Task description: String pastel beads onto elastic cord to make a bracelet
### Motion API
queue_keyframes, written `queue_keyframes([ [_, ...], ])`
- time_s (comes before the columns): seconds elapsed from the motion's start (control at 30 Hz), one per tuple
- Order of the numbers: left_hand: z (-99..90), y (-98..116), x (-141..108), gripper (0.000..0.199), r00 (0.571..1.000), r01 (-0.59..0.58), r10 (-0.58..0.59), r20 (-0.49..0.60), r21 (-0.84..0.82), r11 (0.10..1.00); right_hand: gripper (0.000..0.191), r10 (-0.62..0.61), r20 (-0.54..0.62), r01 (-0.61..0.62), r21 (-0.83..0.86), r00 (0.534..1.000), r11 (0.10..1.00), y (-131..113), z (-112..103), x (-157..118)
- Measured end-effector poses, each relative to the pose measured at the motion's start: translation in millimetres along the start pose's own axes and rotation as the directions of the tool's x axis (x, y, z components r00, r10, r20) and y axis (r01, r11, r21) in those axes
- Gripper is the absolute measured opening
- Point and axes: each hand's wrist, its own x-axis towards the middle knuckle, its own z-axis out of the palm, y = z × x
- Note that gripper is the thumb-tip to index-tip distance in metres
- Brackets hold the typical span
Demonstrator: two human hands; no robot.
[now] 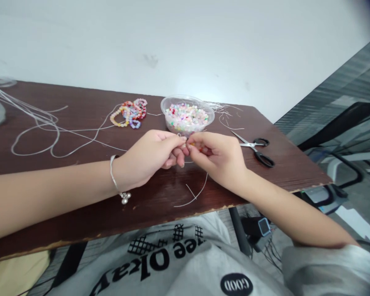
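My left hand [156,154], with a silver bracelet at the wrist, pinches a thin white cord [179,135] whose small loop stands above its fingertips. Fingertip to fingertip with it, my right hand [220,156] is closed on the same cord; a few orange beads [198,145] show by its fingers. A loose cord end [199,194] hangs down to the table below. Just behind my hands stands a clear plastic bowl [187,117] full of small coloured beads.
Beaded bracelets [130,113] lie left of the bowl. Long white cords [55,130] curl over the brown table [89,98] at the left. Black-handled scissors [255,147] lie open at the right, with cord scraps [222,107] behind the bowl. A wall closes off the back.
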Motion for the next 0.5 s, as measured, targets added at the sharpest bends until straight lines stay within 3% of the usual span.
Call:
queue_keyframes([
  [0.1,0.2,-0.7,0.0,0.026,0.999,0.031,-0.031,-0.007,-0.026,0.999,0.011,-0.044,0.023,0.046,-0.083,0.999,0.996,2.4,-0.5,-0.5],
  [0.23,0.1,-1.7,-0.1,0.025,1.000,0.017,-0.017,-0.018,0.014,1.000,0.011,-0.007,0.052,0.014,-0.144,0.999,0.989,3.1,-0.7,-2.5],
  [0.5,-1.4,-1.4,-1.3,0.028,1.000,0.007,-0.007,-0.003,0.112,0.994,0.008,0.097,0.111,-0.094,-0.031,0.989,0.995,1.4,-0.3,-2.1],
])
